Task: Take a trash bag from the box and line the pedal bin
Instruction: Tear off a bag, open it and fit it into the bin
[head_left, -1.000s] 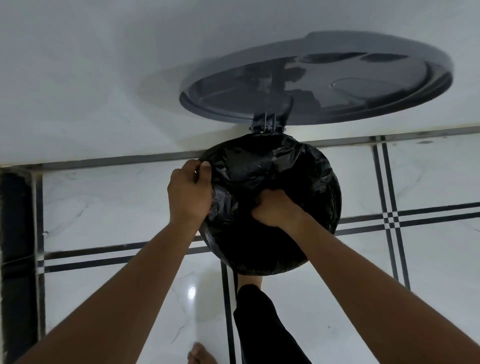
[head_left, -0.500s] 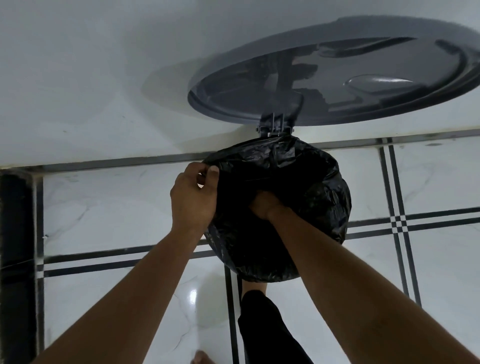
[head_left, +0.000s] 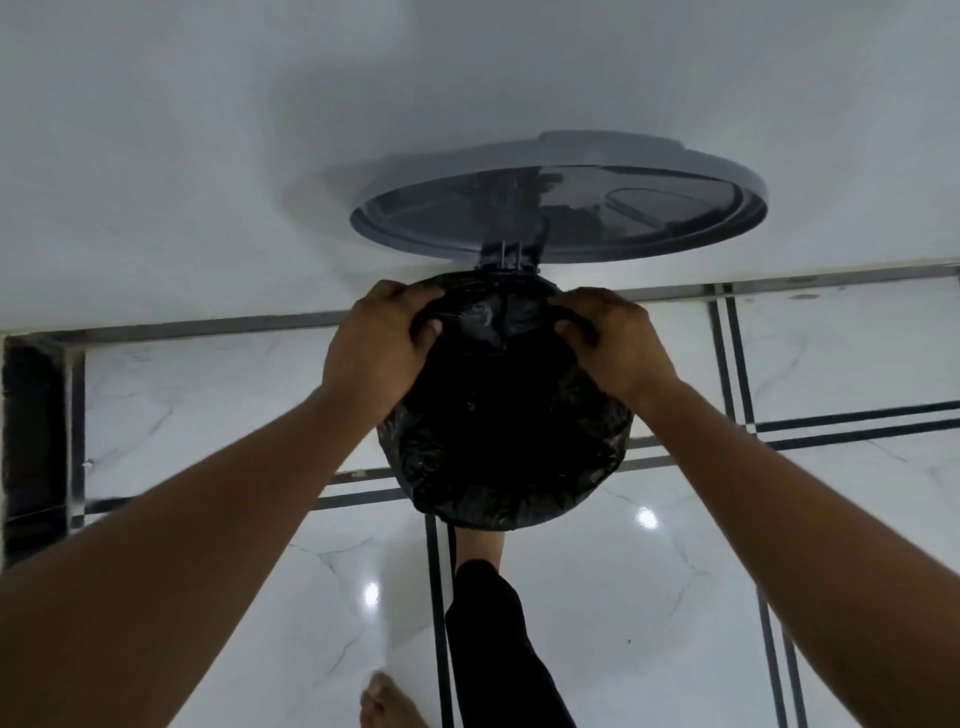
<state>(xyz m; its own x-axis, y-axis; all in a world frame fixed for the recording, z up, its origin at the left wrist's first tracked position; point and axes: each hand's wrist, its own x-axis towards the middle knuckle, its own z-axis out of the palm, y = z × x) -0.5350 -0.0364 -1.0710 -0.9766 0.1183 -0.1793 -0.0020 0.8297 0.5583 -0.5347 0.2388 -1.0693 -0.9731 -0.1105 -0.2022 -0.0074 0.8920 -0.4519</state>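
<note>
Bag (head_left: 498, 431): black, stretched over bin mouth, lid (head_left: 561, 208) up against wall. Left hand (head_left: 376, 348), earlier at left rim, now at back rim; right hand (head_left: 618, 348), earlier inside, now opposite. Fingers of both pinching bag edge.

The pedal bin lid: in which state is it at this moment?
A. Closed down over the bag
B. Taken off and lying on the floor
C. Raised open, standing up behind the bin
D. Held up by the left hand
C: the grey lid stands raised on its hinge behind the bin, while the left hand and the right hand both grip the black bag at the far rim.
</note>
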